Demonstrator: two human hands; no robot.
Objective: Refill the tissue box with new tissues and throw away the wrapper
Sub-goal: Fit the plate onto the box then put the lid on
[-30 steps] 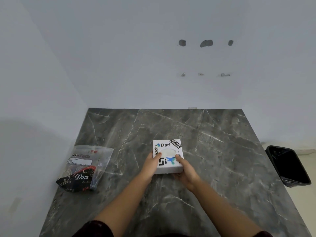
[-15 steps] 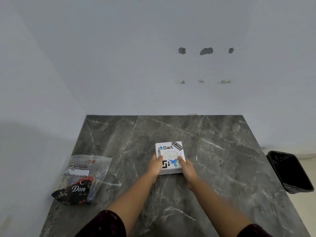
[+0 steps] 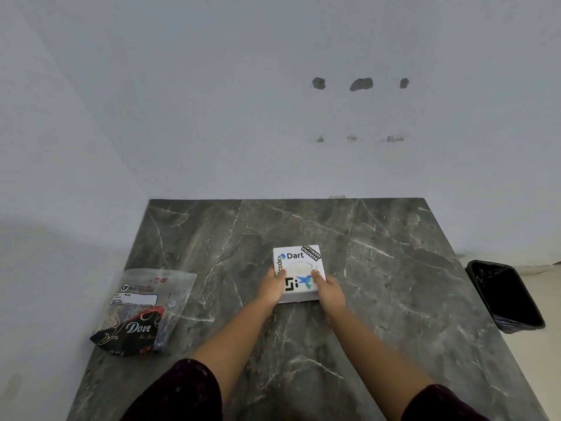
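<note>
A white square tissue box (image 3: 299, 262) with stickers on its top rests near the middle of the dark marble table (image 3: 379, 268). My left hand (image 3: 271, 287) grips its left side, thumb on the top. My right hand (image 3: 329, 291) grips its right side, thumb also on top. Its round top opening shows pale tissue. A clear plastic tissue pack (image 3: 142, 311) with a black "Dove" print lies flat at the table's left edge, apart from both hands.
A black-lined bin (image 3: 505, 294) stands on the floor just past the table's right edge. Plain walls close off the back and left sides of the table.
The view has tilted a little, so the table sits lower in frame. Both hands keep the same grip on the box, which stays on the table.
</note>
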